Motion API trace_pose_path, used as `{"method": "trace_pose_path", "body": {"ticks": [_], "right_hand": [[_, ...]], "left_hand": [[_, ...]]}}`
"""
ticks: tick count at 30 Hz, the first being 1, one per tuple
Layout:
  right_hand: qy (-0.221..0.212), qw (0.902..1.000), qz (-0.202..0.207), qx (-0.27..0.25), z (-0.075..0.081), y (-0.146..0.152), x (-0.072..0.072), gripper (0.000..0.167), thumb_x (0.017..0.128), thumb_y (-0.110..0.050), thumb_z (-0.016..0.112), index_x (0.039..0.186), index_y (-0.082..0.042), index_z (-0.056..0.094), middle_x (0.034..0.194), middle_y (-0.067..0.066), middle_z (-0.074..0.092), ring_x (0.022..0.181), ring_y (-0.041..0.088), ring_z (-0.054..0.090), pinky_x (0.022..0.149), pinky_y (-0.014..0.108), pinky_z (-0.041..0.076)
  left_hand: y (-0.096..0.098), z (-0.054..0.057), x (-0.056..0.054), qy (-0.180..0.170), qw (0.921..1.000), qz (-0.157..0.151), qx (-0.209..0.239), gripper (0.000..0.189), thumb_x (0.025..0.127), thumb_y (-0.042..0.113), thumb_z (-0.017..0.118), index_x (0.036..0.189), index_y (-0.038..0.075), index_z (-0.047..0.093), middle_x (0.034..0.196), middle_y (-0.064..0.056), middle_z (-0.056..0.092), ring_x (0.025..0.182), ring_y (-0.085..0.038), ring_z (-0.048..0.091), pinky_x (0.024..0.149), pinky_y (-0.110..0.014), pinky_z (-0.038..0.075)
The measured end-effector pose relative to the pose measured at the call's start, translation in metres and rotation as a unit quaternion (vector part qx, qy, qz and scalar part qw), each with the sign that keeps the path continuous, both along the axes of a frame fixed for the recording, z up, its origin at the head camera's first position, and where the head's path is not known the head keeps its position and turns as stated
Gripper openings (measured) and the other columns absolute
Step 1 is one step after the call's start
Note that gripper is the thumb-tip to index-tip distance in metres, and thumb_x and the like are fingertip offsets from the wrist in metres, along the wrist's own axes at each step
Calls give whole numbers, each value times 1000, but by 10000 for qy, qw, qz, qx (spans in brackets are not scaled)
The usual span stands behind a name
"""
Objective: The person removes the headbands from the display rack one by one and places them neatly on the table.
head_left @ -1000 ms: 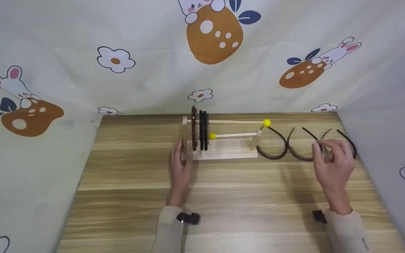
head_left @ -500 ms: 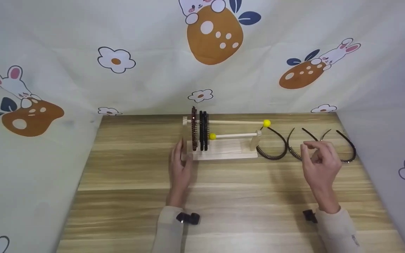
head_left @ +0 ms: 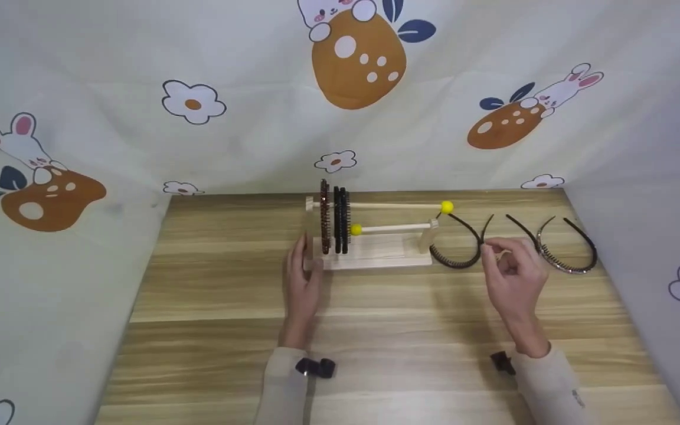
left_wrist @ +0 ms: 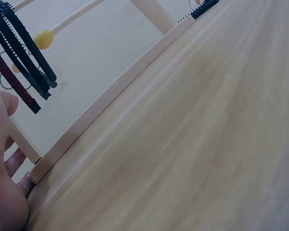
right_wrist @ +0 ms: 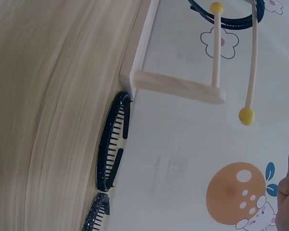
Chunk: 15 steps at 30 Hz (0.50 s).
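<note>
My left hand [head_left: 303, 283] grips the left end of a pale wooden stand [head_left: 384, 257], thumb in front and fingers round the outer side. On the stand's upper rod hang a dark red headband [head_left: 324, 224] and black toothed headbands [head_left: 342, 221], close to the left upright. To the right, my right hand [head_left: 516, 274] hovers above the table with loosely bent fingers and nothing visible between them. It partly covers the middle loose headband [head_left: 511, 218]. On either side lie a black headband [head_left: 458, 265] and a studded headband [head_left: 576, 270].
The stand's two rods end in yellow balls [head_left: 447, 206] [head_left: 356, 229]. Beneath everything is a wood-grain table [head_left: 375, 336]. A white sheet [head_left: 245, 147] printed with rabbits and flowers surrounds the table at the back and sides.
My right hand has moved left, from over the studded headband to over the middle one, uncovering the studded one. My left hand stays on the stand; the headbands look unmoved.
</note>
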State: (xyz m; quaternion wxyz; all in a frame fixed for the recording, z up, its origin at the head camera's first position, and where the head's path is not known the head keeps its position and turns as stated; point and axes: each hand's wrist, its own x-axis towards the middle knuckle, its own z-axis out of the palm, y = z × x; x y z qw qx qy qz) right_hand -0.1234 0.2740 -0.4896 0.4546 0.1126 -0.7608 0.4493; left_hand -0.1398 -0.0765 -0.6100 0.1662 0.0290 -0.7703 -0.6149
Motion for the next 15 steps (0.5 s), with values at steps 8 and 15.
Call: {"method": "trace_pose_path", "body": {"ticks": [8, 15], "right_hand": [[-220, 9990, 290, -249, -13, -5, -4, 7, 88, 15, 77, 94, 11, 77, 83, 17, 67, 56, -3, 43, 51, 7, 31], [-380, 9956, 687, -502, -14, -15, -5, 6, 93, 6, 79, 96, 11, 77, 86, 1, 69, 54, -2, 45, 48, 9, 33]], "left_hand": [[0, 0, 0, -54, 9999, 67, -94, 63, 112, 28, 65, 170, 14, 44, 170, -16, 45, 146, -43, 52, 109, -67, 54], [0, 0, 0, -124, 9998, 116, -142, 63, 112, 29, 65, 170, 19, 44, 172, -12, 44, 146, -41, 53, 110, -65, 54]]}}
